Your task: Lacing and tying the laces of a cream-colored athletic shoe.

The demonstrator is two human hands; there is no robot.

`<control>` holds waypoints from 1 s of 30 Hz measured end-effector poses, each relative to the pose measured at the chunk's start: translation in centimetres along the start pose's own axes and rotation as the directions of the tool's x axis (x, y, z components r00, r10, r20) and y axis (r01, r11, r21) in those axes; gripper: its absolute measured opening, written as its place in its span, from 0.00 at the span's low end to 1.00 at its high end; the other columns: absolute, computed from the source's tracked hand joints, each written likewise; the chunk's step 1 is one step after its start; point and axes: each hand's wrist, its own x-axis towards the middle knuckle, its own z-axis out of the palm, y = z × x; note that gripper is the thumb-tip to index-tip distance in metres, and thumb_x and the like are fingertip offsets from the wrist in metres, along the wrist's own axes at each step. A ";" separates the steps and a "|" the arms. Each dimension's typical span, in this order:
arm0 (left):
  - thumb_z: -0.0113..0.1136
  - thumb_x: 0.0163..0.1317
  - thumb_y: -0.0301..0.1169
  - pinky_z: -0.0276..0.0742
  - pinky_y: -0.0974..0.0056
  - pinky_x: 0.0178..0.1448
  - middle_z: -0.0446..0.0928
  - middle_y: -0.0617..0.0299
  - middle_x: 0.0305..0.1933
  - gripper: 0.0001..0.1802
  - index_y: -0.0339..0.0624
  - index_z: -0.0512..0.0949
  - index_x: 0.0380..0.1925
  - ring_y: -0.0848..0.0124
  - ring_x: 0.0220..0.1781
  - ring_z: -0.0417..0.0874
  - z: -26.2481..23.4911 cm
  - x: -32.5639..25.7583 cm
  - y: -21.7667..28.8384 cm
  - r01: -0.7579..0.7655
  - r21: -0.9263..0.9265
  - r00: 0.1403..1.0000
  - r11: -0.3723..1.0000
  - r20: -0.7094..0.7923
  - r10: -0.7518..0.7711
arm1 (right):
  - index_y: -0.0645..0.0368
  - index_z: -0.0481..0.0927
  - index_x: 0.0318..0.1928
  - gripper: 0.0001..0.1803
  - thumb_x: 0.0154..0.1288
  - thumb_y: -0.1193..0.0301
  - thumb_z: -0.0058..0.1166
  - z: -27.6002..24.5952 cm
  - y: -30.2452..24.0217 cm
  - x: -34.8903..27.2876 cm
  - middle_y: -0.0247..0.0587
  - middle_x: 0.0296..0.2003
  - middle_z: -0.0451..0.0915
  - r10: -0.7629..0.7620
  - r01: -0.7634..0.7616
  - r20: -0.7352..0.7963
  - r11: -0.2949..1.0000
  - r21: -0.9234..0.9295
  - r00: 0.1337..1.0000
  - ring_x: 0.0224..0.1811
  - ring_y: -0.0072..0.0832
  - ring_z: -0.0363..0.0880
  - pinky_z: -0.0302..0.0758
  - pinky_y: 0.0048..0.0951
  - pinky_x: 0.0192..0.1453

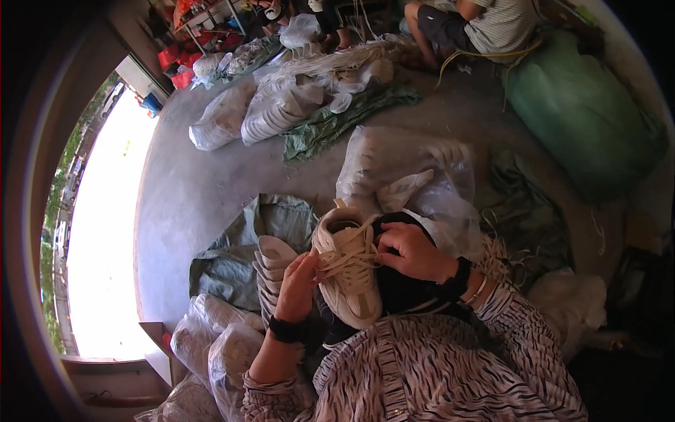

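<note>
A cream sneaker point(351, 288) rests on my lap, toe toward me and opening facing away. Its pale shoelace point(349, 259) crosses loosely over the tongue. At the shoe's left edge, my left hand point(298, 281) is closed, with thumb and fingertips pinching the lace against the side. My right hand point(411, 251) pinches the lace on the right side, fingers curled so that the tips are partly hidden. A stack of nested beige shoe pieces point(273, 271) stands just beyond my left wrist. Under the sneaker lies dark cloth over my legs.
Ahead lies a clear plastic bag point(404, 165) of shoes. Loose laces point(498, 260) hang to my right. Green sacking point(246, 228) and filled plastic bags point(228, 352) sit left. Farther off are more bags point(281, 109), a big green sack point(580, 105) and a seated person point(496, 32).
</note>
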 end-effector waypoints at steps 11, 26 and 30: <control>0.51 0.63 0.51 0.71 0.71 0.46 0.76 0.67 0.42 0.27 0.43 0.73 0.52 0.76 0.42 0.76 -4.3 0.8 5.5 -0.066 0.292 0.946 0.954 -0.285 0.153 | 0.61 0.77 0.39 0.09 0.59 0.71 0.56 1.2 -4.7 2.3 0.43 0.41 0.72 -0.099 0.066 0.132 0.970 0.234 0.986 0.45 0.38 0.72 0.68 0.32 0.51; 0.43 0.67 0.44 0.76 0.53 0.58 0.71 0.43 0.57 0.27 0.36 0.65 0.59 0.54 0.56 0.76 -16.6 0.6 0.2 0.088 -0.624 0.979 0.776 0.198 0.049 | 0.56 0.69 0.59 0.22 0.70 0.60 0.42 2.4 -3.3 3.2 0.29 0.47 0.73 0.195 -0.438 0.428 0.672 0.597 0.882 0.47 0.16 0.69 0.71 0.22 0.46; 0.46 0.66 0.45 0.80 0.62 0.48 0.76 0.50 0.50 0.24 0.37 0.73 0.50 0.61 0.46 0.80 -13.9 0.7 5.3 -0.414 0.440 0.906 0.797 0.284 0.314 | 0.56 0.67 0.61 0.24 0.70 0.56 0.40 1.5 -4.2 5.1 0.34 0.50 0.73 0.196 -0.421 0.429 0.736 0.529 0.882 0.50 0.20 0.70 0.70 0.24 0.49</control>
